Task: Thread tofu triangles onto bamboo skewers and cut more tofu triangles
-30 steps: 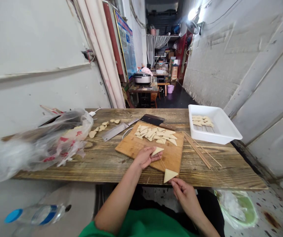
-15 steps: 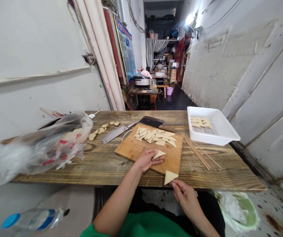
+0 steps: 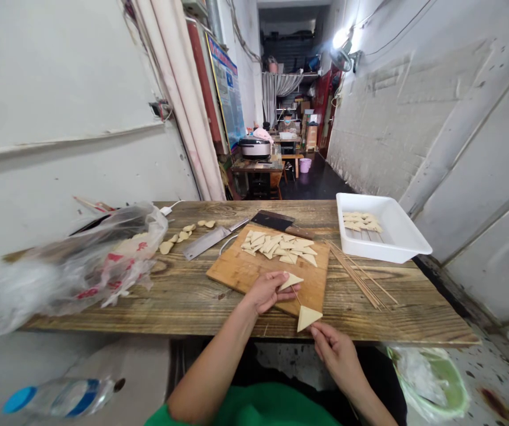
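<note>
My left hand (image 3: 266,293) pinches a pale, flat triangular piece (image 3: 291,280) over the near part of a wooden cutting board (image 3: 236,269). Closed around a thin wooden skewer (image 3: 297,297) is my right hand (image 3: 334,350), at the table's front edge. A second pale triangle (image 3: 310,318) is threaded on that skewer, just beyond my right fingertips. The skewer's upper end reaches the piece in my left hand; whether it has entered it I cannot tell. Several similar triangles (image 3: 276,244) lie heaped on the board's far half.
A cleaver (image 3: 207,241) and a dark-bladed knife (image 3: 274,220) lie behind the board. Loose skewers (image 3: 358,275) rest to its right, near a white tray (image 3: 407,239) holding filled skewers. Rounded pale pieces (image 3: 166,247) and a plastic bag (image 3: 103,266) are left.
Both hands have shifted slightly to the right with the two triangles and the skewer. The grips look the same.
</note>
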Action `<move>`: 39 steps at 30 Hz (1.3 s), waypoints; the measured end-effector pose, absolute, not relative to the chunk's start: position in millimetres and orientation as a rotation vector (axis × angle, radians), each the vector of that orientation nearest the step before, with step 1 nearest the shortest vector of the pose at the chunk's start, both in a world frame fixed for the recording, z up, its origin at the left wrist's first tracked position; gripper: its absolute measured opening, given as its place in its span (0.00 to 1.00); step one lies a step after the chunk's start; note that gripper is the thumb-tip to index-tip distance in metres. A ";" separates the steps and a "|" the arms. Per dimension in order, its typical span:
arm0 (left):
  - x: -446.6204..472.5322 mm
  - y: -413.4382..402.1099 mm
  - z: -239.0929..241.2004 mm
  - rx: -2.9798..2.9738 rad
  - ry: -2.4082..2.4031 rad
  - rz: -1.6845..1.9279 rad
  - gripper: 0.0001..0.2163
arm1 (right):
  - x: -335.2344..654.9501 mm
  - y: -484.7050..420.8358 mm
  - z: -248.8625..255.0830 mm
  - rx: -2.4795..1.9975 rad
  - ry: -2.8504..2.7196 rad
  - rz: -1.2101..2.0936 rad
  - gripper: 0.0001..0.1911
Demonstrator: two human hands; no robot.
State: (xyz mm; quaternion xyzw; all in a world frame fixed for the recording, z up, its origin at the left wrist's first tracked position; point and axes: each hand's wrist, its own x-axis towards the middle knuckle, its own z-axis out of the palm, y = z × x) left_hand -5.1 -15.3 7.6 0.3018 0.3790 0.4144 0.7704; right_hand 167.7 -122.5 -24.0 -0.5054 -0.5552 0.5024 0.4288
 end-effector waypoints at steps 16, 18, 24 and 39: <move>10.3 -30.6 6.2 0.700 0.794 0.837 0.08 | 164.0 -119.1 -30.3 -1.242 -1.355 1.221 0.22; 15.4 -35.2 4.4 0.730 0.794 0.823 0.10 | 163.4 -116.3 -31.9 -1.251 -1.354 1.182 0.22; 28.1 -38.6 0.0 0.718 0.791 0.838 0.14 | 164.1 -112.2 -35.8 -1.276 -1.357 1.015 0.20; 60.6 41.9 21.1 2.125 0.818 0.952 0.14 | 204.7 -113.5 -47.8 -1.348 -1.055 0.973 0.22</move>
